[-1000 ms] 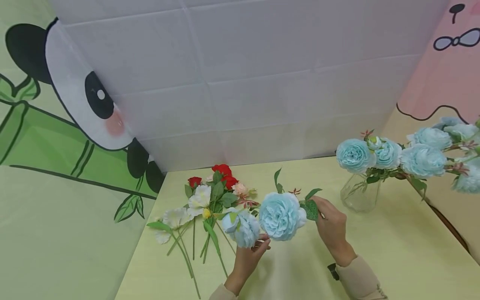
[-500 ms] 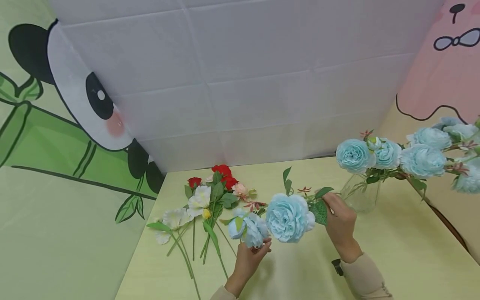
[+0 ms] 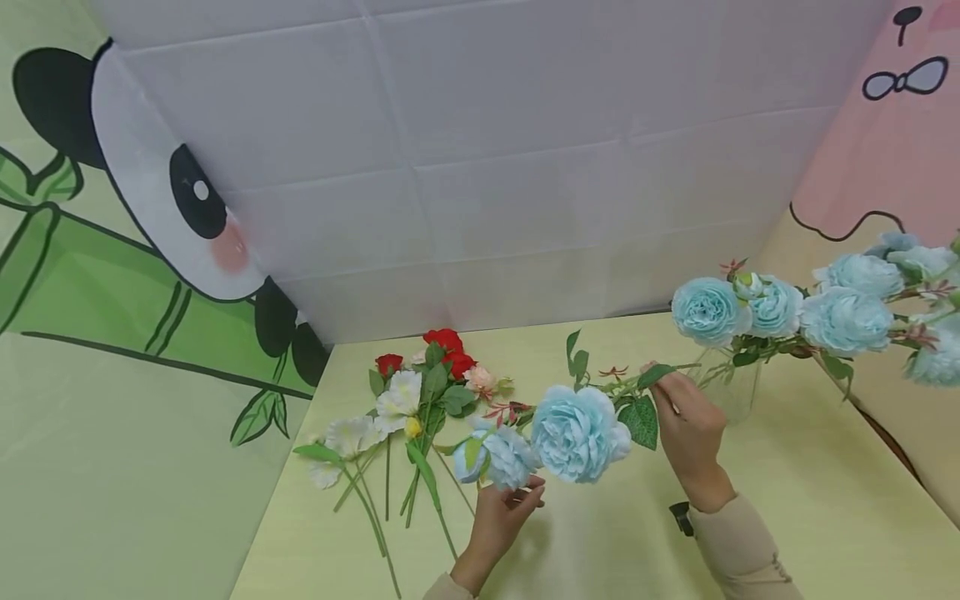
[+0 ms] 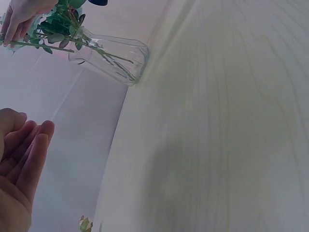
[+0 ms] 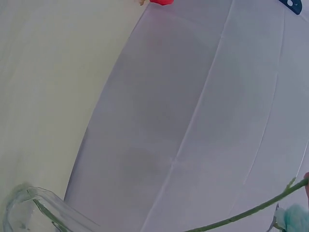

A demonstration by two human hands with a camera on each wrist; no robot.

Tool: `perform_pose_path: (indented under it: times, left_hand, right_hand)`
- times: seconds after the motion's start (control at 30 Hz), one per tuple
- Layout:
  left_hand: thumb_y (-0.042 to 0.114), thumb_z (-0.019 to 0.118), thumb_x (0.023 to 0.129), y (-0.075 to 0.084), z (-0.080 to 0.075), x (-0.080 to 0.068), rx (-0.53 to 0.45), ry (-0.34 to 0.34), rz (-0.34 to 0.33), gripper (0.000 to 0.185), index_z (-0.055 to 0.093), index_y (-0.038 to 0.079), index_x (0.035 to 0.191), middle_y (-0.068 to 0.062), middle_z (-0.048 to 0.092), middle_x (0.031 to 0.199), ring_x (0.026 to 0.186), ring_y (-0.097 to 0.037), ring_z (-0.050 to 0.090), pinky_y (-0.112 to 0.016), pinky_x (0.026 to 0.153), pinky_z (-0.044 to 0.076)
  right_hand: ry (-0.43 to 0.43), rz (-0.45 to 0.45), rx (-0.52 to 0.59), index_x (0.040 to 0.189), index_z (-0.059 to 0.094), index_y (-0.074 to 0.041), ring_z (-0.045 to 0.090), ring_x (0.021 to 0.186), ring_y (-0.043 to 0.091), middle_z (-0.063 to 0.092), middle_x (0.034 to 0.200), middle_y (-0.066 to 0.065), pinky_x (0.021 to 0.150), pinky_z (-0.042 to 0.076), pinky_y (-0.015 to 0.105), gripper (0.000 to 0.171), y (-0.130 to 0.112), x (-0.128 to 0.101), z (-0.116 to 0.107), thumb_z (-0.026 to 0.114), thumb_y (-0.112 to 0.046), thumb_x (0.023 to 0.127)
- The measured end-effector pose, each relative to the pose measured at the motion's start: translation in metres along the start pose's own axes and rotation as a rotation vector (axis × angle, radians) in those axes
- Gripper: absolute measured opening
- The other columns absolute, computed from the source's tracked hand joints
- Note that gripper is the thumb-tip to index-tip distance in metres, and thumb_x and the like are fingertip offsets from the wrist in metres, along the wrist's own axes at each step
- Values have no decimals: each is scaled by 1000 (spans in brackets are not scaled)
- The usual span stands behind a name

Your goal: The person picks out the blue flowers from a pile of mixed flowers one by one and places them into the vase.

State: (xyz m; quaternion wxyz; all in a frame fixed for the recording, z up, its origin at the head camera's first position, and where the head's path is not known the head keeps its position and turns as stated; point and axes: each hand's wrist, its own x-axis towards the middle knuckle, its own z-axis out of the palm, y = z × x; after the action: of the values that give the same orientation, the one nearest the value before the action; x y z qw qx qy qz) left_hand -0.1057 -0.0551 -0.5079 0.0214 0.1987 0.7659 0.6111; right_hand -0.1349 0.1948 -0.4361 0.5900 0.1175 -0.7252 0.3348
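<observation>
My right hand [image 3: 692,429] pinches the green stem of a spray of light-blue artificial flowers [image 3: 577,433], its stem pointing right toward the vase. In the right wrist view the stem [image 5: 251,211] runs out from a fingertip at the right edge. Beneath the left blossom [image 3: 506,457] is my left hand [image 3: 498,518], its fingers loosely bent. The left wrist view shows that hand [image 4: 21,169] with nothing in its fingers. A clear glass vase [image 3: 729,393] stands at the right, holding several similar blue flowers [image 3: 847,321].
Red roses [image 3: 446,340], white flowers [image 3: 400,398], a pale pink flower [image 3: 480,379] and a yellow bud [image 3: 413,427] lie with their stems at the left of the pale table [image 3: 600,550]. A white cloth [image 3: 525,167] hangs behind the table's back edge.
My right hand has moved right toward the vase, drawing the blue flower spray a little right with it. My left hand has barely shifted under the left blossom.
</observation>
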Motion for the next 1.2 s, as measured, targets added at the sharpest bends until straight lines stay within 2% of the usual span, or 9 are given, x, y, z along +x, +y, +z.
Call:
perform_pose_path:
  times: [0.07,0.13,0.3,0.57,0.73,0.9,0.97,1.1,1.2]
  left_hand:
    - [3,62,86,-2,0,1,-34,-8,-1,17,61,-8,99,-26,66,92,69,-28,68,-25,62,56]
    - [2,62,86,-4,0,1,-51,-10,8,17,59,-7,100,-27,66,93,69,-26,68,-26,62,56]
    - [3,63,85,-2,0,0,25,2,32,15,61,-5,97,-21,66,90,68,-21,68,-23,60,55]
    - [9,63,86,6,-1,-1,94,-2,-61,13,61,-1,95,-19,68,78,68,-18,68,-18,63,51]
    - [9,63,86,3,-2,-1,20,-1,-128,17,61,-3,97,-21,67,84,69,-16,68,-18,64,52]
    - [6,62,86,-2,-3,-1,4,-14,-26,16,64,-6,97,-24,67,91,69,-23,68,-20,62,55]
    - [5,61,87,-2,-4,-2,34,-19,27,15,66,-7,95,-24,67,91,69,-28,68,-21,61,55]
    - [5,61,87,-2,-5,-3,45,-26,39,14,67,-4,96,-21,68,90,69,-29,67,-21,60,55]
    - [4,61,87,-1,-5,-3,53,-27,39,13,67,-2,95,-21,68,88,68,-30,67,-22,60,56]
  right_hand:
    - [11,-5,11,83,72,3,65,83,4,70,80,16,80,43,5,19,0,3,0,63,-13,86]
    - [15,-8,37,84,71,4,63,89,-2,70,81,18,80,43,4,17,0,5,1,63,-11,86]
    - [20,-25,92,85,70,8,57,102,-9,68,81,23,83,43,4,22,-1,12,1,60,-12,86]
    - [75,-50,79,82,71,6,61,96,-5,70,80,21,82,44,6,21,3,23,5,63,-12,86]
    - [92,-53,73,80,70,7,64,94,0,69,80,22,84,45,7,18,6,28,5,64,-9,85]
    - [83,-29,67,81,69,9,58,98,-8,69,80,23,84,44,6,10,12,31,1,64,0,82]
    - [95,-19,53,81,69,10,59,95,-8,68,79,23,83,43,5,9,14,32,0,65,1,81]
    - [124,3,-24,80,70,6,63,83,1,69,77,20,82,42,4,9,21,31,-1,66,-2,82]
    - [131,32,-67,81,70,4,62,83,-1,69,78,19,82,40,2,11,27,29,-4,65,-5,83]
